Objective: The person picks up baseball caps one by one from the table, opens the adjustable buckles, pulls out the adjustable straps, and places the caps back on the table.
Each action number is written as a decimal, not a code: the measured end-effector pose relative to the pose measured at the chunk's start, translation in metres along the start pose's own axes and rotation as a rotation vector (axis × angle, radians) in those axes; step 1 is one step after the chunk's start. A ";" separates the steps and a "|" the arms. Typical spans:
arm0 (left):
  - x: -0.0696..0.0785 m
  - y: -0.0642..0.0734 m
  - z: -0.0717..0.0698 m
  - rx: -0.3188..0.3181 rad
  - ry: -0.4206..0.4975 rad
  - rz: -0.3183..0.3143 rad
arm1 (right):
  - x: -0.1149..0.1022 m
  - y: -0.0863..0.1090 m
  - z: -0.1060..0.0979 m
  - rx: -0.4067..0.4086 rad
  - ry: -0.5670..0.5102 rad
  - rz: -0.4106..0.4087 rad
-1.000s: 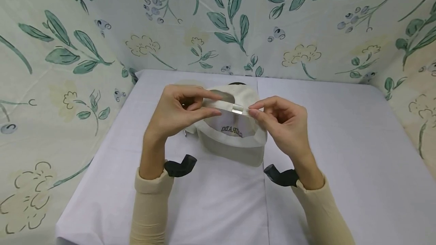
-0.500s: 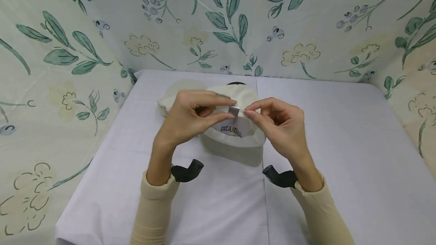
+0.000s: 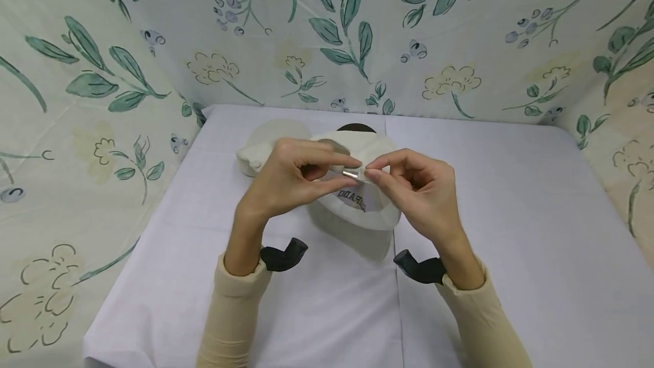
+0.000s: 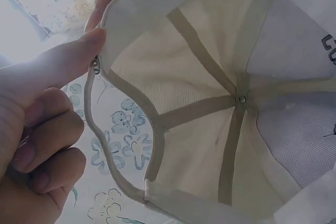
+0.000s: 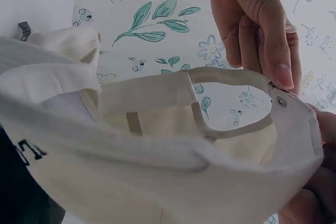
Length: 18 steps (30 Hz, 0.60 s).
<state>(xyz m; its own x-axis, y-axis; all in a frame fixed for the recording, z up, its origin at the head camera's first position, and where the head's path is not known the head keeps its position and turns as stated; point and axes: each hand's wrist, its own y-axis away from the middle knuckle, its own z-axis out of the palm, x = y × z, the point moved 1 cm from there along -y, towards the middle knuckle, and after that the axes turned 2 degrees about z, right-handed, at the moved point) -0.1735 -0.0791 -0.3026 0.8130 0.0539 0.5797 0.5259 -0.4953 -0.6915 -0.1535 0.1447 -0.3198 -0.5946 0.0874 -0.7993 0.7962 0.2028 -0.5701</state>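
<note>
A cream baseball cap (image 3: 352, 217) is held upside over the table, its inside facing me and dark lettering showing through the front. My left hand (image 3: 291, 178) pinches the small metal buckle (image 3: 350, 174) on the back strap between thumb and index finger. Right beside it, my right hand (image 3: 421, 192) pinches the cap's back edge at the strap. In the left wrist view, the strap (image 4: 108, 156) bows away from the arched opening, and the left fingertips cover part of the buckle. A round metal snap (image 5: 282, 101) shows near the right hand's fingers in the right wrist view.
Another pale cream cloth item (image 3: 278, 129) lies behind my left hand, partly hidden. A dark rounded thing (image 3: 357, 128) peeks out behind the cap. White cloth covers the table (image 3: 511, 214), and a leaf-patterned curtain (image 3: 449, 27) hangs at its back edge.
My left hand has slid right along the strap until its fingertips meet the right hand's. The buckle has tipped from flat-facing to nearly edge-on, and the cap has turned slightly.
</note>
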 end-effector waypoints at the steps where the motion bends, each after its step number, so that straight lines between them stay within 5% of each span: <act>1: -0.001 0.000 0.000 -0.002 -0.003 0.001 | 0.000 0.000 0.000 -0.001 -0.020 0.001; 9: -0.006 0.000 0.001 -0.028 0.042 -0.024 | -0.002 0.000 0.000 -0.023 -0.123 -0.002; 18: -0.003 -0.001 0.003 0.014 0.074 -0.038 | -0.001 0.000 0.000 0.026 -0.076 -0.058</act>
<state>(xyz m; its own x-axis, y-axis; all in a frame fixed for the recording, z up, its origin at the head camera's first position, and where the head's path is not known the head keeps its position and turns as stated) -0.1756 -0.0758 -0.3051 0.7720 0.0076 0.6356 0.5598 -0.4819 -0.6741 -0.1529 0.1447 -0.3190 -0.6299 0.0015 -0.7767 0.7642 0.1796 -0.6195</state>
